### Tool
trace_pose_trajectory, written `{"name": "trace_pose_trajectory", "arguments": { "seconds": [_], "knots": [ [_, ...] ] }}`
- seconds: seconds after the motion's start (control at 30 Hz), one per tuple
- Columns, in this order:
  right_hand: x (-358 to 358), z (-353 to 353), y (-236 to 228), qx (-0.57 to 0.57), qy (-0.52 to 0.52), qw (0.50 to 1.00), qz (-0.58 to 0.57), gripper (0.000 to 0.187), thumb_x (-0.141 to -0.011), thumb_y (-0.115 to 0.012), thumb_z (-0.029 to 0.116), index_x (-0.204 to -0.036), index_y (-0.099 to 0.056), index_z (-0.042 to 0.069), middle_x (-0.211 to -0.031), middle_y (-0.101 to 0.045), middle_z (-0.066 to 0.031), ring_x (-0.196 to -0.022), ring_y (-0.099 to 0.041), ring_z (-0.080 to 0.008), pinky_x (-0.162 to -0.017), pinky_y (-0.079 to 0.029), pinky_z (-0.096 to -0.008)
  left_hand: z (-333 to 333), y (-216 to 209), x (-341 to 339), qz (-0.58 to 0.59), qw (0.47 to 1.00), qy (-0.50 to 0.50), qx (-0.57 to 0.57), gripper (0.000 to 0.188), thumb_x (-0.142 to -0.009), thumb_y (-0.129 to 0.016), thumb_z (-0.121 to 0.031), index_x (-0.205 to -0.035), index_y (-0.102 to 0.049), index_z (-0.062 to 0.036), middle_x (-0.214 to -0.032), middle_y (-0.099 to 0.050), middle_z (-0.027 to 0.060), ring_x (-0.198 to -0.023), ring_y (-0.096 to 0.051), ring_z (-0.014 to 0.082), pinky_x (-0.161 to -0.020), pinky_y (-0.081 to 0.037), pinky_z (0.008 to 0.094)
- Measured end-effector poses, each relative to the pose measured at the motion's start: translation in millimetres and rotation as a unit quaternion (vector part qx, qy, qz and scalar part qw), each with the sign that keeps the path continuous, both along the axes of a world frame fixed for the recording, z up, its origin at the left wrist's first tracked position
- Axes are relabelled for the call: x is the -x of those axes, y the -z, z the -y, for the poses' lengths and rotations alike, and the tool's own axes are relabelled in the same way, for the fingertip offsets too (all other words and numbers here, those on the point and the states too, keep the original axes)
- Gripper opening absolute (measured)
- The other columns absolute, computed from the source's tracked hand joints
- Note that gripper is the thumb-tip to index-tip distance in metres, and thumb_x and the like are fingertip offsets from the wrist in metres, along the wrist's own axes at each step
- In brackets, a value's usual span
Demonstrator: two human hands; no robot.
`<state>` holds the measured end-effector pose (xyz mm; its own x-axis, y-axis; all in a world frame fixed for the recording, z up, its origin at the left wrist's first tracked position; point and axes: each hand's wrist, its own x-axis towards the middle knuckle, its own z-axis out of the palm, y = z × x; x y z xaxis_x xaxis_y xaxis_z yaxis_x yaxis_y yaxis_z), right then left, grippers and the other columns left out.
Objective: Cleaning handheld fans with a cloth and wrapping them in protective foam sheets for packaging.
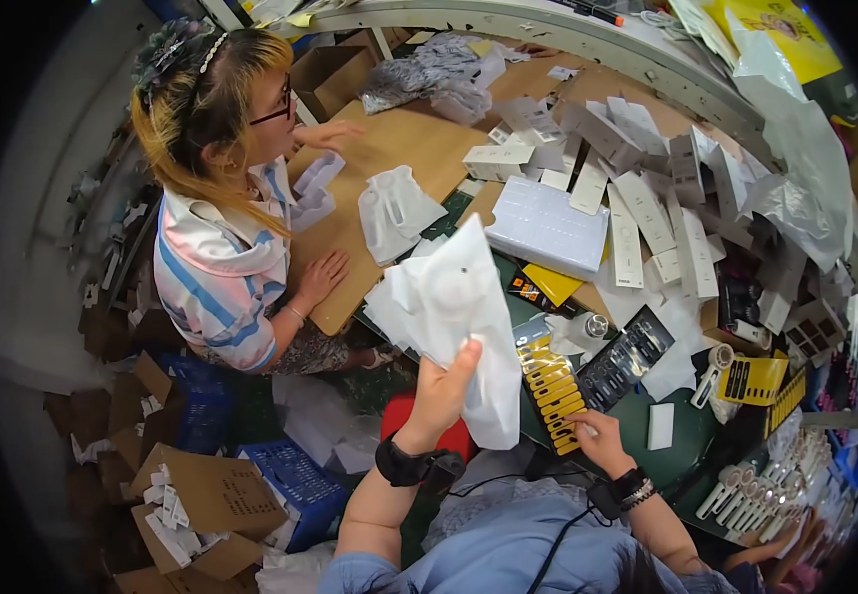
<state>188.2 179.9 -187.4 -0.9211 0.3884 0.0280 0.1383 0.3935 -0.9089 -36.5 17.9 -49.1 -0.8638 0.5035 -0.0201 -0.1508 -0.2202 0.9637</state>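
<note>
A white, soft-looking pouch [464, 307] is gripped by my left hand [434, 396], thumb on top, and held up over the green table. Lower and to the right, my right hand [602, 441] pinches with its fingertips at the edge of a yellow sticker sheet [548, 381] carrying rows of dark-edged labels. Beside that sheet lies a black sheet [627, 358] with dark oblong shapes. A clear-wrapped piece with a round silver end [595, 325] rests just above them. Whether a label is between my right fingertips is too small to tell.
To the left a co-worker [231, 228] leans on a brown board [350, 287] holding a white pouch [397, 213]. White boxes [647, 213] pile up at the far right, near a white plastic tray [551, 223]. Several handheld white devices [746, 500] lie lower right. Cartons [226, 500] and a blue crate [295, 485] stand lower left.
</note>
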Motion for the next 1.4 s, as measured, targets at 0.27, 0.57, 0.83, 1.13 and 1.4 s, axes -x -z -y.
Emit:
{"name": "trace_pose_trajectory", "arguments": {
  "seconds": [0.27, 0.57, 0.83, 1.13, 1.4],
  "knots": [
    [35, -7, -37, 0.038, 0.053, 0.998, 0.01, 0.015, -0.081, -0.054, 0.001, -0.092, -0.066, 0.001, -0.078, -0.066, -0.0125, -0.069, -0.066, -0.0205, -0.062, -0.05, -0.0285, 3, -8, -20, 0.159, 0.984, 0.084, -0.02, 0.046, -0.091, -0.05, -0.015, -0.132, -0.035, 0.0009, -0.12, -0.051, 0.0079, -0.105, -0.052, 0.0156, -0.089, -0.043, 0.0297],
    [60, 1, -56, 0.044, 0.033, 0.997, -0.061, 0.017, -0.083, -0.053, 0.001, -0.093, -0.066, 0.002, -0.071, -0.064, -0.008, -0.061, -0.062, -0.0129, -0.059, -0.049, -0.0244, 4, 0, -26, 0.167, 0.98, 0.106, -0.004, 0.049, -0.089, -0.051, -0.015, -0.132, -0.034, 0.0008, -0.119, -0.052, 0.0078, -0.103, -0.053, 0.0159, -0.089, -0.043, 0.0299],
    [59, 0, -64, 0.083, 0.036, 0.996, -0.026, 0.017, -0.082, -0.054, 0.0, -0.094, -0.067, 0.002, -0.074, -0.065, -0.0088, -0.061, -0.062, -0.0135, -0.058, -0.049, -0.0246, 5, 5, -26, 0.186, 0.976, 0.114, -0.012, 0.046, -0.09, -0.051, -0.013, -0.132, -0.035, 0.0005, -0.12, -0.051, 0.0082, -0.106, -0.052, 0.0159, -0.089, -0.043, 0.0294],
    [66, -3, -65, 0.083, 0.036, 0.995, -0.035, 0.017, -0.083, -0.053, 0.001, -0.095, -0.066, 0.002, -0.075, -0.065, -0.0076, -0.061, -0.062, -0.0118, -0.057, -0.049, -0.0239, -2, 7, -18, 0.24, 0.962, 0.127, -0.03, 0.043, -0.09, -0.051, -0.012, -0.129, -0.038, -0.0005, -0.116, -0.054, 0.0076, -0.102, -0.055, 0.0149, -0.085, -0.046, 0.0287],
    [66, 0, -56, 0.098, 0.029, 0.995, -0.018, 0.016, -0.085, -0.053, 0.002, -0.094, -0.066, 0.001, -0.068, -0.062, -0.0051, -0.062, -0.06, -0.0102, -0.059, -0.047, -0.0227, -4, 10, -12, 0.237, 0.964, 0.119, -0.027, 0.042, -0.091, -0.051, -0.013, -0.129, -0.039, -0.0012, -0.115, -0.054, 0.0068, -0.099, -0.056, 0.0138, -0.083, -0.047, 0.0282]
  ]
}}
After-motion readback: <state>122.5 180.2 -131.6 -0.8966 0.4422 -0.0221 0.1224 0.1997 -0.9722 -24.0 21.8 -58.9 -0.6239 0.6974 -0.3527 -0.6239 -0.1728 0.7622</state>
